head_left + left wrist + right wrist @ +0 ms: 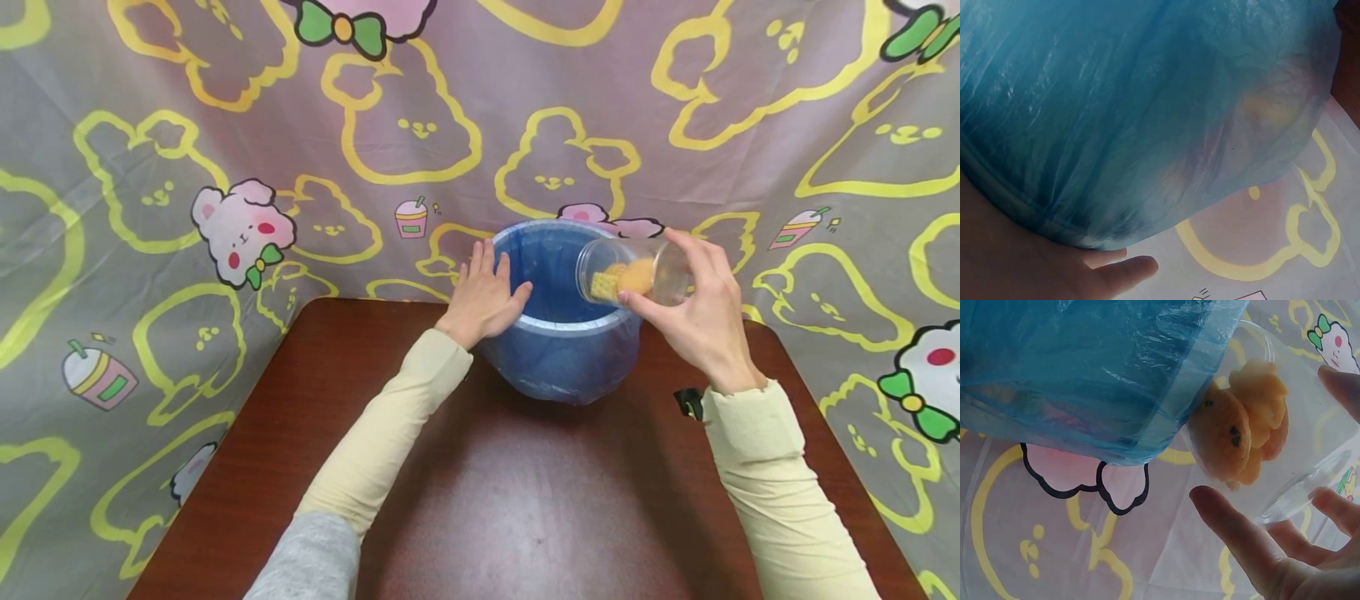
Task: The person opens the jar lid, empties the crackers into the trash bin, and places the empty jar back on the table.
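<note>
A blue bin [564, 367], lined with a thin translucent plastic bag, stands upright near the back of the table. My left hand [483, 293] rests at the left of its rim, fingers spread and straight. In the left wrist view, that hand lies along the bagged edge. My right hand [703, 312] grips a clear plastic cup [672, 273], thumb below and fingers round its base. The cup lies tipped on its side, its mouth over the right of the bin's opening. Inside it, round and square biscuits [1254, 422] gather toward the mouth; one shows dark green flecks.
A dark red-brown table [510, 483] carries the bin. Close behind and at both sides hangs a patterned curtain [450, 100] with yellow bear outlines. A small black item [687, 403] shows beside my right sleeve.
</note>
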`<state>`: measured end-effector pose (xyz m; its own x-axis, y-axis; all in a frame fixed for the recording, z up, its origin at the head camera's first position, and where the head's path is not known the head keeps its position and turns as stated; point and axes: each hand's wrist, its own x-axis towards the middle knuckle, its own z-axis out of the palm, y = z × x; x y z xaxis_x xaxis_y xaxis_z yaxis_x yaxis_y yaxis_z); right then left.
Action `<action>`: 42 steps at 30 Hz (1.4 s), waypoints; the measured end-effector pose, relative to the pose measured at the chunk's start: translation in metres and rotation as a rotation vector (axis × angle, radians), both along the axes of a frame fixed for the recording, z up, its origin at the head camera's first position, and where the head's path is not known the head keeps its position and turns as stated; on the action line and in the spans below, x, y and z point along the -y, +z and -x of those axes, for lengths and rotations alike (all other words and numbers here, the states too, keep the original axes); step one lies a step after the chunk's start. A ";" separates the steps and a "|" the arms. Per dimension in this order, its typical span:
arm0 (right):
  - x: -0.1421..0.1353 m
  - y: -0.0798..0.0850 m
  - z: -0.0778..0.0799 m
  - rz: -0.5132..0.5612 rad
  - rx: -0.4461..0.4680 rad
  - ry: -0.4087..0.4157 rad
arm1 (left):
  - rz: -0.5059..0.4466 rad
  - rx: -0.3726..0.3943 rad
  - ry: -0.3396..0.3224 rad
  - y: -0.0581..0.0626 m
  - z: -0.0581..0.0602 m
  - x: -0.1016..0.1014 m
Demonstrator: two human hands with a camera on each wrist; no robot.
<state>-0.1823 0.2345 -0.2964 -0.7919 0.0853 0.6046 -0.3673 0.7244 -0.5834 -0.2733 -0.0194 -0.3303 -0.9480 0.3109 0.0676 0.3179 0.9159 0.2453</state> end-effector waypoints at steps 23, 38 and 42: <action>0.002 0.000 0.002 -0.058 -0.084 0.072 | -0.026 0.005 0.001 0.000 0.000 -0.001; 0.004 0.000 0.002 -0.096 -0.117 0.122 | -0.016 -0.006 -0.001 -0.001 0.001 -0.001; 0.003 0.000 0.001 -0.099 -0.097 0.118 | -0.005 -0.007 0.003 -0.002 0.000 -0.001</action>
<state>-0.1830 0.2318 -0.2959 -0.7302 -0.0683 0.6798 -0.5042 0.7252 -0.4688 -0.2736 -0.0187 -0.3318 -0.9484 0.3077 0.0761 0.3169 0.9155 0.2479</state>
